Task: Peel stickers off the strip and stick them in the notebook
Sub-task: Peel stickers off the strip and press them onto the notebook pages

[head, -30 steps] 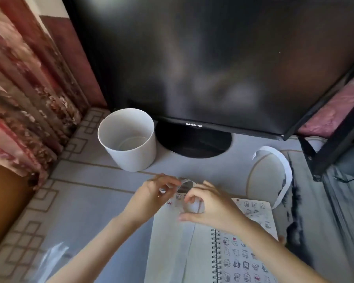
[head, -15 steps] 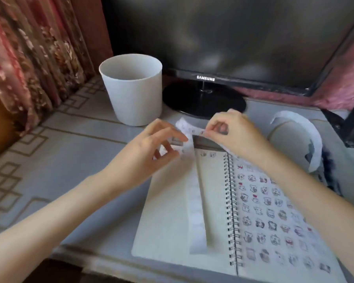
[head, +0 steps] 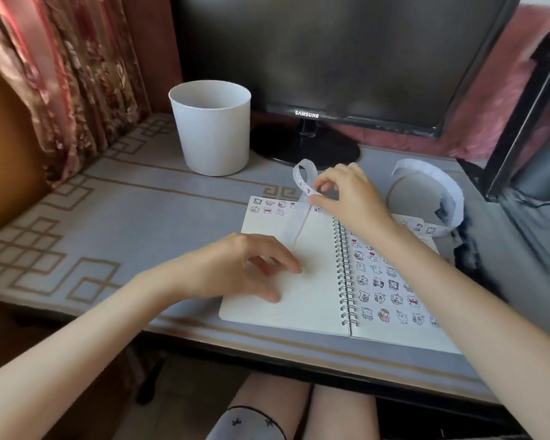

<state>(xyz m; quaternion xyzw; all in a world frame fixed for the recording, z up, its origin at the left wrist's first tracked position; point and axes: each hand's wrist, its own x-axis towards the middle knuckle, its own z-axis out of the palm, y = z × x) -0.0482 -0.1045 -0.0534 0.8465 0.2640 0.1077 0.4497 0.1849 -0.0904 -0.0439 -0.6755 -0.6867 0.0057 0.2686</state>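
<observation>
Sticker strip (head: 301, 181) in pinch of right hand (head: 346, 198); left hand (head: 235, 271) relaxed on notebook (head: 311, 300); SAMSUNG monitor (head: 331, 52) behind

Looped white sticker strip (head: 298, 181) is pinched by the right hand (head: 346, 198) over the open spiral-bound white notebook (head: 315, 306) (right page crowded with stickers (head: 394, 285)); the left page is touched by the left hand (head: 235, 271).

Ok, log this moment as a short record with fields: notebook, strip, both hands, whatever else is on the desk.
notebook: open; right page filled with stickers, few on the left
sticker strip: looped upward, tail lying down the left page
left hand: fingers rest on the left page
right hand: pinches the strip near the page top
also on desk: white tub, monitor, curled paper strip
</observation>
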